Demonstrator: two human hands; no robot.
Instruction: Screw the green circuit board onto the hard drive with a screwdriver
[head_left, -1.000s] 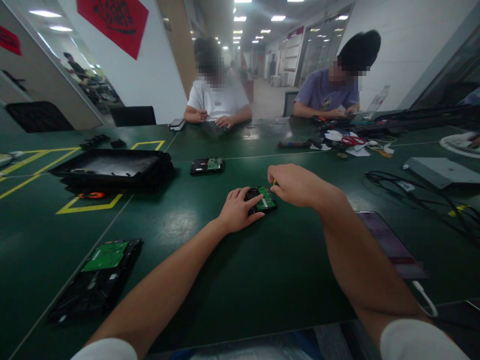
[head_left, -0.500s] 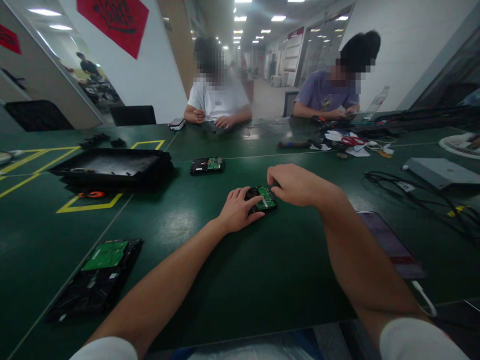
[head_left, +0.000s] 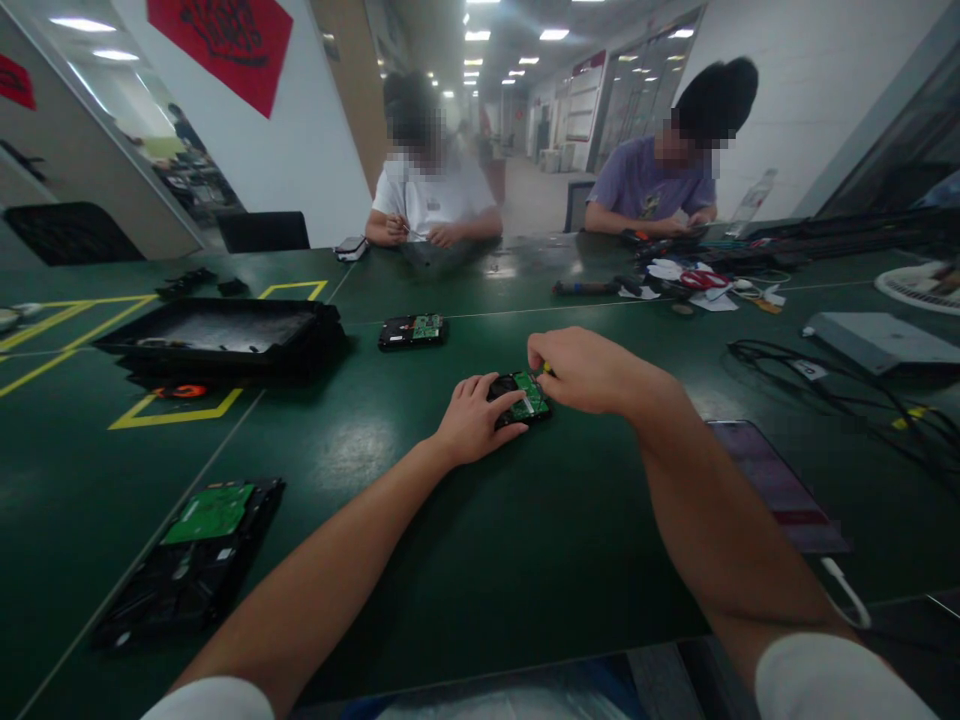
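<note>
A hard drive lies on the green table in front of me, its green circuit board facing up. My left hand grips it from the left, with the thumb along the near edge and the fingers spread over its top. At the drive's right end, my right hand is closed around a screwdriver; only a bit of yellow shows by the fingertips, and the rest is hidden. A second hard drive lies beyond, and a larger one is at the near left.
A black tray stands at the left, with an orange-handled thing before it. To the right are a phone on a white cable, black cables and a silver box. Two people sit across the table.
A bit of yellow now shows at my right hand's fingertips as the hand has turned slightly. My left hand and the hard drive stay in place; the view has shifted a little.
</note>
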